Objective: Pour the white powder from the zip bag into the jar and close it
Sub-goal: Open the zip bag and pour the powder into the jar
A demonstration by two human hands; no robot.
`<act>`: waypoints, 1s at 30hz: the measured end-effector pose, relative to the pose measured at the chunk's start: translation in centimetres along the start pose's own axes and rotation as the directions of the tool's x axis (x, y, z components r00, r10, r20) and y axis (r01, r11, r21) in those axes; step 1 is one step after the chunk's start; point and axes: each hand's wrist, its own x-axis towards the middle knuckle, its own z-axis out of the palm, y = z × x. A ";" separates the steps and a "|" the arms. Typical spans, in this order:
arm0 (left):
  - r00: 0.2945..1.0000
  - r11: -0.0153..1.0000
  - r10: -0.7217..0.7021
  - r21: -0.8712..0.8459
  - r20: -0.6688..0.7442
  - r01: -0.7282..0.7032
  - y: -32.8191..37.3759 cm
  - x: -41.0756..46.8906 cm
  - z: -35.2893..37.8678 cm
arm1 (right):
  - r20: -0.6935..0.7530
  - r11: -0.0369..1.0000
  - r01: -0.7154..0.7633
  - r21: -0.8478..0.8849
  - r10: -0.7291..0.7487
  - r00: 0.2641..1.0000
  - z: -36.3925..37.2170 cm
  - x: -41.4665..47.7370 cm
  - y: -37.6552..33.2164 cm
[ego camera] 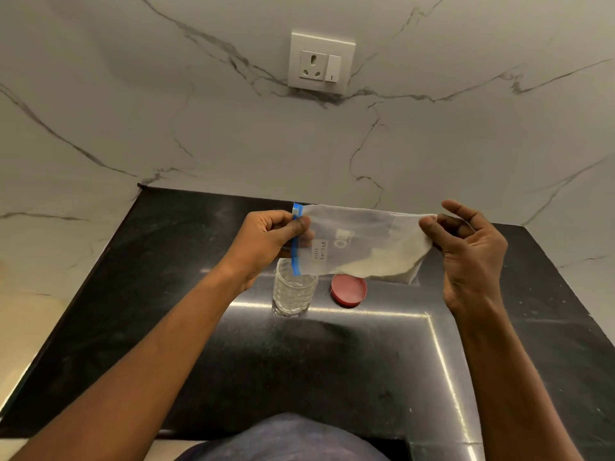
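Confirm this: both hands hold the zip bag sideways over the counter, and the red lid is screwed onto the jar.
Not quite. In the head view the red lid lies on the counter beside the open jar. Left hand and right hand do hold the zip bag sideways.

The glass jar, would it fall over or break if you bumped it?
Probably it could tip: the jar stands upright and looks taller than wide. It seems empty, so likely light and easy to knock. Its clear, patterned wall looks like glass, so a fall onto the hard black counter might crack it. It stands just below the zip bag.
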 end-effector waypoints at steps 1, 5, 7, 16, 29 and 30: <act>1.000 1.000 0.002 0.004 -0.012 -0.002 -0.2 -0.1 -0.1 | 0.002 1.000 0.020 -0.012 -0.020 1.000 0.2 -0.2 -0.1; 0.999 0.999 0.022 0.045 -0.032 -0.021 -0.8 -0.2 -0.3 | -0.051 0.999 0.050 0.004 -0.049 0.997 1.1 -0.7 -0.5; 0.999 0.998 0.025 0.063 -0.048 -0.022 -1.1 -0.2 -0.3 | -0.066 0.999 0.047 0.025 -0.045 0.997 1.6 -1.0 -0.5; 0.992 0.971 0.068 0.235 -0.110 -0.040 -2.0 -0.8 -0.4 | -0.024 0.991 0.116 -0.073 -0.118 0.993 1.9 -1.5 -1.0; 0.868 0.088 0.424 0.942 0.258 -0.323 6.0 -0.4 5.4 | 0.087 0.984 0.066 -0.165 -0.053 0.995 1.0 -1.5 -1.1; 0.864 0.078 0.373 0.916 0.338 -0.393 6.4 0.2 6.5 | 0.090 0.986 0.055 -0.159 -0.041 0.995 1.0 -1.5 -1.0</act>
